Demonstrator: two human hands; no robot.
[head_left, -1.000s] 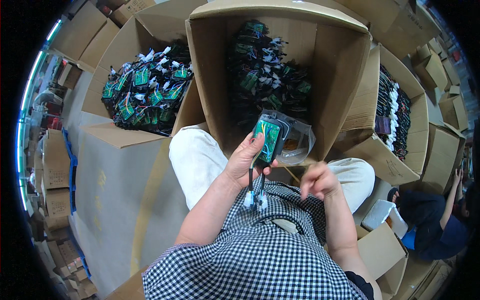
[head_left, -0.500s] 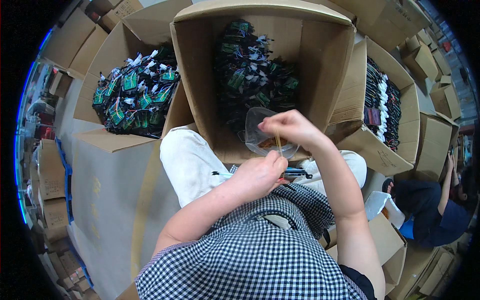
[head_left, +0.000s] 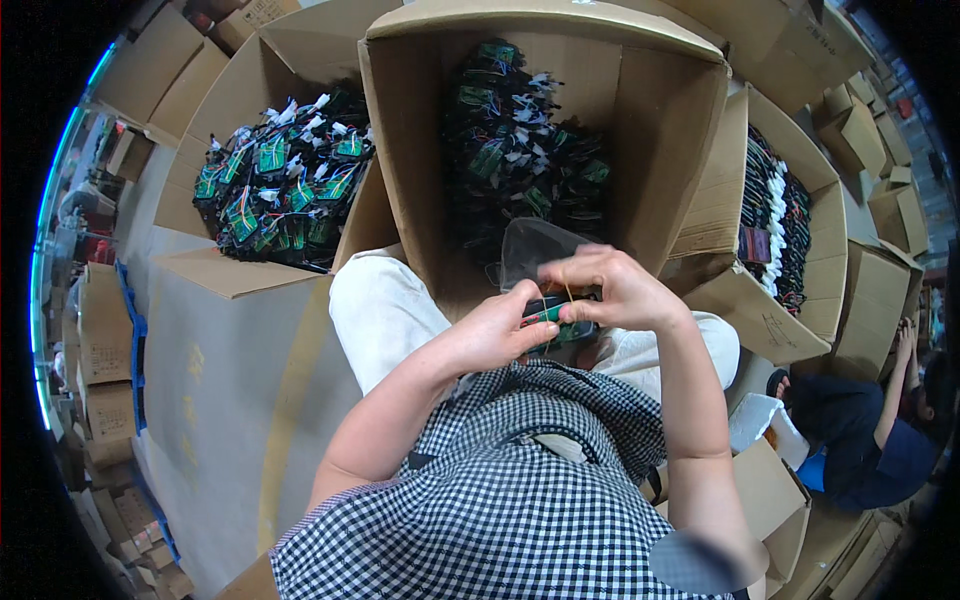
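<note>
Above my lap, my left hand (head_left: 500,325) grips a green circuit board (head_left: 541,314) with black parts around it. Thin yellowish rubber bands (head_left: 571,293) are stretched across the board. The fingers of my right hand (head_left: 612,290) are bent round a rubber band at the board's right end, its thumb close to the board. A clear plastic bag (head_left: 530,248) stands just beyond my hands, at the front of the big carton; my right hand hides part of it. Inside that carton (head_left: 655,150) lies a heap of black-wired green circuit boards (head_left: 520,150).
To the left, an open carton (head_left: 185,195) holds more wired boards (head_left: 270,155). At the right, another carton (head_left: 800,330) contains rows of black cables with white connectors (head_left: 776,215). A person in dark clothes (head_left: 850,430) sits far right, beside a white foam box (head_left: 755,420).
My right hand has come down from over the bag to the board, bringing the rubber band across it. The board has turned so its green face shows more between my hands.
</note>
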